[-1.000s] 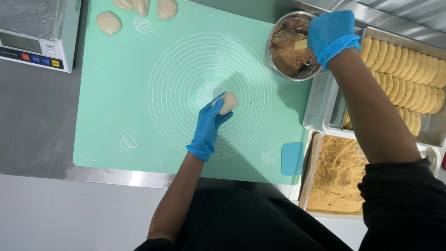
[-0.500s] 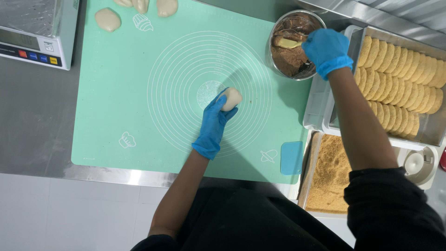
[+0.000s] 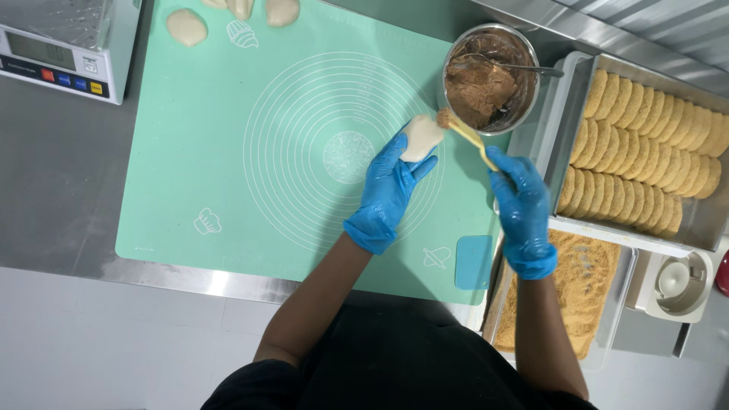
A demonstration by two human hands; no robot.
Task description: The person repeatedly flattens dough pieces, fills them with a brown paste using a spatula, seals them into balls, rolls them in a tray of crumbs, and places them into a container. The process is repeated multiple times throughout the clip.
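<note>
Both my hands wear blue gloves. My left hand (image 3: pixel 386 193) holds a flattened piece of pale dough (image 3: pixel 422 137) over the mint-green silicone mat (image 3: pixel 228 152). My right hand (image 3: pixel 522 206) grips a pale yellow spatula (image 3: pixel 471 138) whose tip carries a lump of brown filling and touches the dough's edge. Just behind stands a steel bowl (image 3: pixel 454 61) of brown filling with a metal spoon (image 3: pixel 524 68) resting in it.
Several dough pieces (image 3: pixel 186 26) lie at the mat's far edge. A white scale (image 3: pixel 61 45) stands far left. At right, a tray of breaded patties (image 3: pixel 645 137), a tray of crumbs (image 3: pixel 577 288), a blue scraper (image 3: pixel 474 261) and a white cup (image 3: pixel 680 281).
My right hand has left the bowl with filling on the spatula and come back toward me to the dough. My left hand has lifted the dough slightly toward the bowl.
</note>
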